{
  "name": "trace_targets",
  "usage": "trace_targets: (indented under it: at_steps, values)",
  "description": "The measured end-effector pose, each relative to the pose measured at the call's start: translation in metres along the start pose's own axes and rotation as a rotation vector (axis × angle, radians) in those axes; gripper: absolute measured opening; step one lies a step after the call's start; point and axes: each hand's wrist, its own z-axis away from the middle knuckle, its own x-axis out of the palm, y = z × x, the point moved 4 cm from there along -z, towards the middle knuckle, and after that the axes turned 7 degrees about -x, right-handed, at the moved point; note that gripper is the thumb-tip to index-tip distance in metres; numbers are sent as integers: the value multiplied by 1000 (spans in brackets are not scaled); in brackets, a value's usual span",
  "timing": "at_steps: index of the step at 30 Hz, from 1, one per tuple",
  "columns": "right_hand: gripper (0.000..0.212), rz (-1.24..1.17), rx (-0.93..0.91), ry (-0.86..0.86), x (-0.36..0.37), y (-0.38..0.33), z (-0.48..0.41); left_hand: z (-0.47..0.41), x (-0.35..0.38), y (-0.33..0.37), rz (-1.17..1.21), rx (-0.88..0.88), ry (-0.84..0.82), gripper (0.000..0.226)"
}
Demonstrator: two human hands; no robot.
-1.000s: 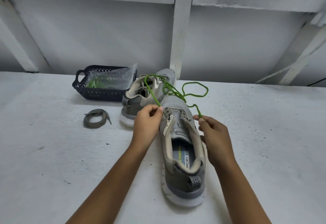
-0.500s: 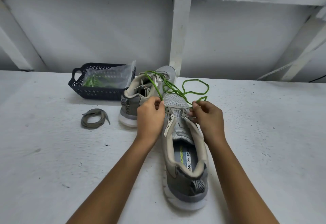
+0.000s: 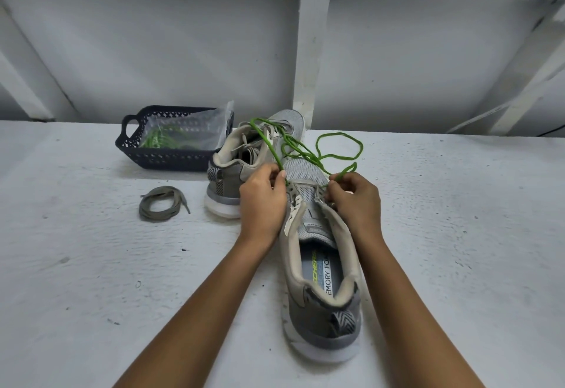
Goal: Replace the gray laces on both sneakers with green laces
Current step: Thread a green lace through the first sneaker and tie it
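Observation:
A gray sneaker [image 3: 321, 265] lies lengthwise in front of me, heel toward me, with no lace through most of its eyelets. My left hand [image 3: 263, 198] pinches one strand of the green lace [image 3: 339, 155] at the left front eyelets. At the right front eyelets my right hand [image 3: 354, 201] pinches the other strand. The lace's slack loops over the toe and across the second gray sneaker [image 3: 244, 167] behind it. That second sneaker stands at an angle with its tongue open.
A coiled gray lace [image 3: 162, 204] lies on the white table to the left. A dark perforated basket [image 3: 171, 143] at the back left holds a clear bag with more green laces. A white wall with beams rises behind the table.
My right hand moved forward from the sneaker's right side up to the front eyelets and took a closer pinch on the lace. My left hand stayed at the left eyelets.

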Motion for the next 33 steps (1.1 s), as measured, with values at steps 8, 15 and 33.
trace_targets:
  at_steps: [8,15,33]
  values:
    - [11,26,-13,2,0,0,1,-2,3,-1,-72,38,-47,11]
    - [10,57,-43,13,0,3,1,-2,3,-2,-184,102,-132,10]
    - [30,453,-135,-377,3,-18,-13,6,-5,5,-267,-221,-711,75]
